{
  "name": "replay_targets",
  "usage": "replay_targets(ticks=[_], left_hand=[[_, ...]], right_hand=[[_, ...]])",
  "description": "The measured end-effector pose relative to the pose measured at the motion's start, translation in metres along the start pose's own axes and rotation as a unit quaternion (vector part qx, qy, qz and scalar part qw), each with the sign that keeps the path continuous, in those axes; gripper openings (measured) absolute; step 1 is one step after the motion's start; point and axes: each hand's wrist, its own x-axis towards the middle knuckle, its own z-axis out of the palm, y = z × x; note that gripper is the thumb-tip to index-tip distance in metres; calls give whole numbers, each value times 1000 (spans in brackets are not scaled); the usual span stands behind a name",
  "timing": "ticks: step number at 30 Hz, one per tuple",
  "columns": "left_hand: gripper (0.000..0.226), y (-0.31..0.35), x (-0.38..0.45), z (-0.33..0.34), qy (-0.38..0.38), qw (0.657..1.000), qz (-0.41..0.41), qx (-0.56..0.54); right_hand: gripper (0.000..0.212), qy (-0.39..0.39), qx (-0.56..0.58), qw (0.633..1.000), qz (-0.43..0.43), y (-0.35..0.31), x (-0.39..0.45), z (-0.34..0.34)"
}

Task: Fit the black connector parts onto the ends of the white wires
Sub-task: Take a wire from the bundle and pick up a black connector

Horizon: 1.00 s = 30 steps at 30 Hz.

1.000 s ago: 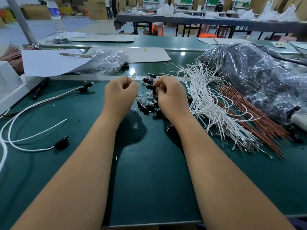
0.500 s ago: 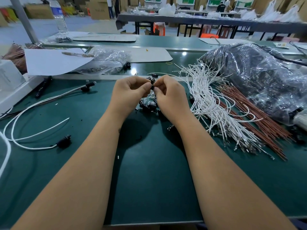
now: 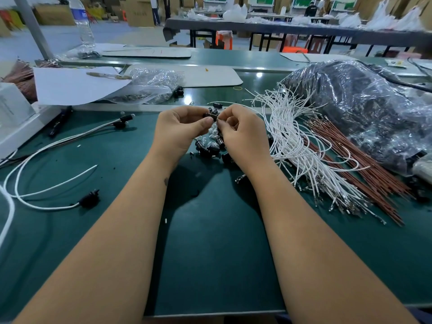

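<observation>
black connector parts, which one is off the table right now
The black connector part pinched between the fingertips of the left hand and right hand; the other black parts lie loose on the green mat below.

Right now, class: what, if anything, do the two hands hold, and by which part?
Both the left hand and right hand pinch one small black plastic connector part, each by one end.

The green workbench (image 3: 210, 265) carries a pile of black connector parts (image 3: 208, 146). Right of the pile lie white wires (image 3: 294, 141), then brown wires (image 3: 350, 164); left of it lie finished wires (image 3: 46, 183).
</observation>
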Motion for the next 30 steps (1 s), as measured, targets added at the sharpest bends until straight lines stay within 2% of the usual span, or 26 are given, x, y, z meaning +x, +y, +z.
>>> replay_targets(ticks=[10, 20, 26, 30], left_hand=[[9, 0, -1, 2, -5, 1000, -17, -4], [11, -3, 1, 2, 11, 999, -4, 47], [7, -5, 3, 2, 21, 999, -12, 38], [8, -7, 3, 1, 15, 999, -15, 40]], right_hand=[[12, 3, 35, 999, 4, 0, 0, 1], [13, -16, 40, 999, 17, -1, 1, 2], [13, 6, 55, 998, 29, 0, 1, 2], [13, -25, 36, 999, 21, 1, -2, 7]])
